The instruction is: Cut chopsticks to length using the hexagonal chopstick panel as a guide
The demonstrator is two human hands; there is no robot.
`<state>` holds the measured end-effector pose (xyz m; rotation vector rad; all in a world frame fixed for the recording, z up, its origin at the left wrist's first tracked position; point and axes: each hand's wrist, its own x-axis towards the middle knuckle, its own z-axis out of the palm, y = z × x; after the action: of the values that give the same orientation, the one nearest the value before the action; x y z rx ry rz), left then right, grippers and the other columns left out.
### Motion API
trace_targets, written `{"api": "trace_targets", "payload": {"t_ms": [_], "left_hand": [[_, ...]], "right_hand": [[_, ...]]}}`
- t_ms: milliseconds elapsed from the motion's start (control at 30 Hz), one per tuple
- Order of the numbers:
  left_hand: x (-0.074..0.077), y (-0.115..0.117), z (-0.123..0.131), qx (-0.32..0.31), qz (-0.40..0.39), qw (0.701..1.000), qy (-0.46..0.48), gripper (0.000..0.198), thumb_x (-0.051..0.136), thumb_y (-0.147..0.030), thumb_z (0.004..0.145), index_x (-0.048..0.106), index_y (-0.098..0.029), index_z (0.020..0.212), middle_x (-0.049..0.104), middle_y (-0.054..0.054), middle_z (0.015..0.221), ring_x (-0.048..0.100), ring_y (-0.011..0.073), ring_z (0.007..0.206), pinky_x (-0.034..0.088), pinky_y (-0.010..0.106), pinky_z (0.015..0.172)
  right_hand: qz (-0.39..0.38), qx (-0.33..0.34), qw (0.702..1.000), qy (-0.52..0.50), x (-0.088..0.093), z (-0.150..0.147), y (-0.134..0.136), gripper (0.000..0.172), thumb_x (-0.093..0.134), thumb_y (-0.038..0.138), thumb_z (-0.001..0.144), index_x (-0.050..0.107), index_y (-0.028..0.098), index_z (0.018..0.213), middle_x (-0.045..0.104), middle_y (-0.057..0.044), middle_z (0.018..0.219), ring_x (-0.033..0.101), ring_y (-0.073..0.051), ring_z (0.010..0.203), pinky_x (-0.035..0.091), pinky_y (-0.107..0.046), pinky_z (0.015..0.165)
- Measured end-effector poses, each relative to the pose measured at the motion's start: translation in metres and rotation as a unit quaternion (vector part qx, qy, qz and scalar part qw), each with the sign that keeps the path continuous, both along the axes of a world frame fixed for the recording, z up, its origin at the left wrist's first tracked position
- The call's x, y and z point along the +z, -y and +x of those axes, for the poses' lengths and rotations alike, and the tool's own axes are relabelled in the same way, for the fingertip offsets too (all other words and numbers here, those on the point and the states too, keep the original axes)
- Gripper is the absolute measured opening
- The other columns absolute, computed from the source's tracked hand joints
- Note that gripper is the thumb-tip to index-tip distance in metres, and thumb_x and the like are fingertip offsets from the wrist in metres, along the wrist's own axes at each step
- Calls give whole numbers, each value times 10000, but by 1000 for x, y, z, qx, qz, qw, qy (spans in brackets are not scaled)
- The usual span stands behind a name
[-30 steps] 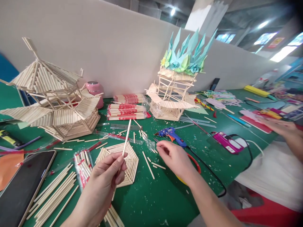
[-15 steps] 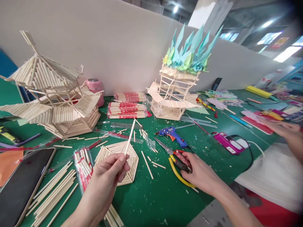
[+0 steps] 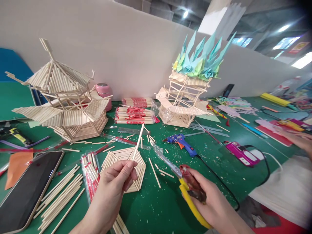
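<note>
My left hand pinches a thin wooden stick that points up and away, above a flat hexagon of glued sticks on the green table. My right hand is closed round the red and yellow handles of a pair of scissors, lifted off the table with the blades pointing left towards the stick. A blue glue gun lies just beyond the scissors.
A stick pagoda stands at the left, a second one topped with paper cranes at the back. Packs of chopsticks, loose sticks, a phone and a pink box lie about. Another person's hand is at the right edge.
My right hand reached for the scissors, gripped them and lifted them off the table towards the stick. My left hand kept the stick upright.
</note>
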<state>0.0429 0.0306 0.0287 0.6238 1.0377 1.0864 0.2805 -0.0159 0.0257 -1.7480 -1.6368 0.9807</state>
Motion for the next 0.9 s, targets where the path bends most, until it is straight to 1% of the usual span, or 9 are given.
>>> {"api": "trace_targets", "payload": {"t_ms": [100,167,300,400,500,567,667,767,900], "left_hand": [[-1,0,-2,15,21,999,-22,260,703,-401,662,669,-143,654,561,-22,522,371,48,471,291,179,466],[-2,0,-2,18,40,998,-40,255,697,-404,668,666,-151,648,563,-21,533,397,57,492,308,179,475],[-3,1,-2,14,66,995,-77,274,676,-426,682,671,-152,694,567,-15,534,396,63,481,292,177,447],[-3,2,-2,8,79,992,-100,282,663,-431,689,674,-149,714,558,-11,539,388,69,478,290,182,440],[-2,3,-2,0,108,985,-132,267,649,-414,702,660,-151,651,560,-3,554,404,82,503,308,189,456],[0,3,-2,-1,131,980,-153,263,647,-402,698,643,-154,607,573,5,560,414,91,510,318,195,460],[2,2,-1,0,146,975,-169,236,651,-390,679,645,-162,617,588,6,551,413,95,491,315,197,443],[3,2,0,-5,150,972,-181,227,643,-382,677,650,-162,622,589,7,544,420,98,486,324,195,438],[3,1,0,-6,161,967,-195,246,635,-388,680,646,-159,590,584,14,540,436,108,486,352,203,447]], "right_hand": [[-23,30,999,-21,5,-20,0,533,578,273,730,397,175,1222,597,-150,1126,616,-257,985,551,-272,741],[-20,61,998,15,7,-27,-2,535,588,262,719,397,189,1213,571,-150,1153,602,-261,999,554,-279,737],[4,116,987,109,6,-30,-2,565,590,273,727,362,177,1235,535,-162,1161,566,-277,1026,527,-358,811],[-4,119,984,130,5,-32,-2,604,589,291,726,336,161,1259,527,-169,1151,558,-287,1019,523,-391,817],[-13,116,988,104,7,-38,-3,619,587,305,723,338,150,1268,510,-171,1171,541,-278,1043,540,-353,794],[-13,106,991,76,11,-42,-5,612,588,300,708,361,143,1254,505,-174,1176,541,-272,1040,560,-316,745],[-10,101,994,48,17,-47,-7,549,592,277,676,433,150,1186,531,-164,1138,563,-262,993,572,-289,693],[-6,106,993,42,21,-48,-9,521,596,275,671,455,155,1157,547,-156,1120,570,-256,978,569,-285,697],[-4,98,995,33,21,-49,-8,542,607,260,658,445,154,1165,552,-154,1115,567,-257,991,561,-292,716]]}}
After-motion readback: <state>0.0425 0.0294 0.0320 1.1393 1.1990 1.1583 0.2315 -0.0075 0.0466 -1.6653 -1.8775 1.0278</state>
